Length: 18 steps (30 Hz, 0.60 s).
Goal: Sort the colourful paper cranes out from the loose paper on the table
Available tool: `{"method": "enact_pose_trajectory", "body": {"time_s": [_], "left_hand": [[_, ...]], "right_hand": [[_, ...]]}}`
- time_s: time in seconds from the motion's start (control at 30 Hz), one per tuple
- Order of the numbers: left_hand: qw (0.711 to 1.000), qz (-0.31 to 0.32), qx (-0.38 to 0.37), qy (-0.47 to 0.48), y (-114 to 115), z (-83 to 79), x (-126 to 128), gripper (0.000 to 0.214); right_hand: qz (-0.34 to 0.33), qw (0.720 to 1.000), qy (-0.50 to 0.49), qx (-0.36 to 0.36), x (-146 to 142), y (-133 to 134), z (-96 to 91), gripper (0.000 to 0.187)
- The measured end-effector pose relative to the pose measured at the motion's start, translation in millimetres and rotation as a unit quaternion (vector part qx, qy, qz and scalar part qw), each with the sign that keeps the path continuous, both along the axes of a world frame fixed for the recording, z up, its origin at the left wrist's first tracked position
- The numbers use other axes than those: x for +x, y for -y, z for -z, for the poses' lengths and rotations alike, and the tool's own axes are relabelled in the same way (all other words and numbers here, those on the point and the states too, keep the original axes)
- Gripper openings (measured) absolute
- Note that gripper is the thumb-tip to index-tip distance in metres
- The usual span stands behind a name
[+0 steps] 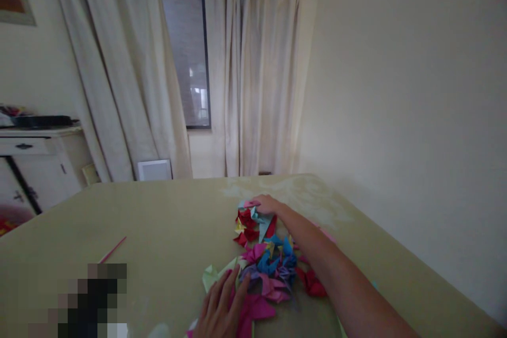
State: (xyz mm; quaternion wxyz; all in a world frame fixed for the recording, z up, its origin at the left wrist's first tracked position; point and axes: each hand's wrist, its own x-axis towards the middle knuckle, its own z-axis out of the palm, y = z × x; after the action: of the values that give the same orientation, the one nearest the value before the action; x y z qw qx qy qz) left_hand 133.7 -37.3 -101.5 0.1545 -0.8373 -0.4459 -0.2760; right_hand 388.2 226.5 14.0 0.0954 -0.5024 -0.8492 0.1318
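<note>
A pile of folded paper origami pieces point(267, 263) in blue, pink, red, purple and pale green lies on the table. My left hand point(222, 303) rests at its near left edge, fingers stretched out over a magenta piece point(255, 312) and beside a pale green one point(210, 276). My right hand point(266, 204) reaches to the far end of the pile. It touches a pink piece point(251, 204), near a light blue one point(261, 219) and several red ones; its fingertips are hidden. My right forearm covers part of the pile's right side.
The pale yellow-green table point(166, 222) has a wall along its right. A thin pink stick point(114, 248) lies at the left, by a pixelated patch. Behind stand curtains point(261, 63), a window point(186, 58), a white frame point(154, 170) and a white cabinet point(39, 163).
</note>
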Motion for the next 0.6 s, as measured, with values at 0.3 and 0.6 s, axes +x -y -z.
{"method": "enact_pose_trajectory", "body": {"time_s": [0.3, 0.6], "left_hand": [[0.999, 0.023, -0.008, 0.043, 19, -44.9, -4, 0.093], [0.996, 0.046, 0.005, 0.070, 26, -57.3, 11, 0.076]], "right_hand": [[-0.141, 0.988, -0.003, -0.056, -25, 120, -45.0, 0.040], [0.158, 0.961, -0.138, 0.180, 115, 375, -33.0, 0.058]]}}
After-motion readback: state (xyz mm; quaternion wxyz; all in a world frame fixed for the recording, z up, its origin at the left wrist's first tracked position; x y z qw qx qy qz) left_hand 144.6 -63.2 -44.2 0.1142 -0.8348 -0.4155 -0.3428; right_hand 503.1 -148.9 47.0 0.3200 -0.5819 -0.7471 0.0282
